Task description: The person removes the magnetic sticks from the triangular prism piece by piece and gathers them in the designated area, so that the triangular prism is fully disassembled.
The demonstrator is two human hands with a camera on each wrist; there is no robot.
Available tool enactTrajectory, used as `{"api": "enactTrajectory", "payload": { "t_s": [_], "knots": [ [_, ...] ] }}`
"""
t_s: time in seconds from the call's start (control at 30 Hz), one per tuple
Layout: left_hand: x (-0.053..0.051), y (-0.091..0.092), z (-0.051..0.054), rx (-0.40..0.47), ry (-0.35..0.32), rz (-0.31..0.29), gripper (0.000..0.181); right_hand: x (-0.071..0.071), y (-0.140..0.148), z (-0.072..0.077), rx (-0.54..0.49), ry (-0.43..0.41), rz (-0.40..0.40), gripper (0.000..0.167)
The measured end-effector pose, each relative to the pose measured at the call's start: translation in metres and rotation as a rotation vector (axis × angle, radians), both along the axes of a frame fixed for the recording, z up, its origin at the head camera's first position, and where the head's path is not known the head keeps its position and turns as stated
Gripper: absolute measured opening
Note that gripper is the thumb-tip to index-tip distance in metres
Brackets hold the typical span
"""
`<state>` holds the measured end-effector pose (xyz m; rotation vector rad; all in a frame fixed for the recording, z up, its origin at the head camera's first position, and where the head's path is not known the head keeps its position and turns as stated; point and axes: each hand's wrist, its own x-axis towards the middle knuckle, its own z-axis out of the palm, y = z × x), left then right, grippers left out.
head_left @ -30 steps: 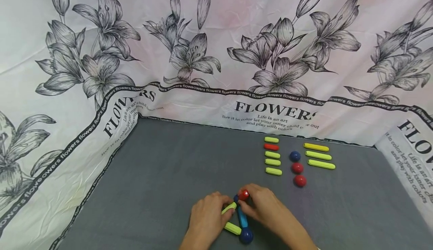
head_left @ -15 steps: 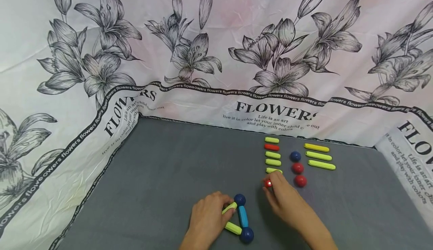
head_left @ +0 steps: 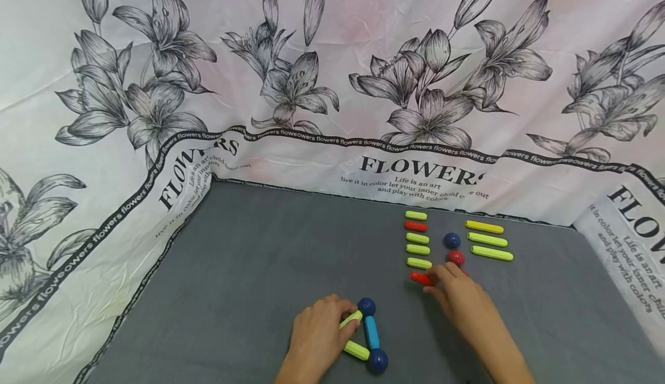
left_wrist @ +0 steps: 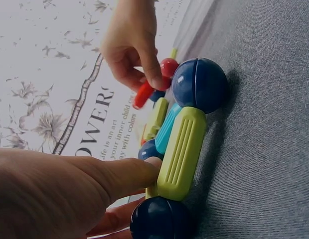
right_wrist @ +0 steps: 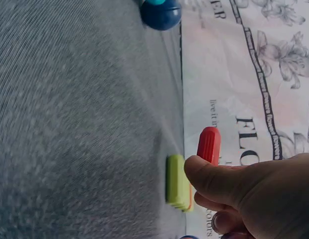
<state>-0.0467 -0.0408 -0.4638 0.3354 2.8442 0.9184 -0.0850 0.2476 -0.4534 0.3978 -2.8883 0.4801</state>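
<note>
Triangle looks joined, left hand pinching it; right hand grips a loose red stick; short sticks, long sticks, spare balls remain unattached.

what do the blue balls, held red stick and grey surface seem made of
Blue balls: probably glossy plastic, given bright highlights and a seam.
Held red stick: likely satin plastic, by its moulded grooves.
Grey surface: apparently matte woven cloth, from its fine texture.
</note>
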Motion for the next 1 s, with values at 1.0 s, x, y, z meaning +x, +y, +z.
{"api": "enactTrajectory", "payload": {
  "t_s": [1.0],
  "knots": [
    [-0.003,0.003,0.0,-0.017,-0.016,-0.035,0.021,-0.016,0.002,-0.015,0.112,-0.003,-0.031,0.028]
  ]
}}
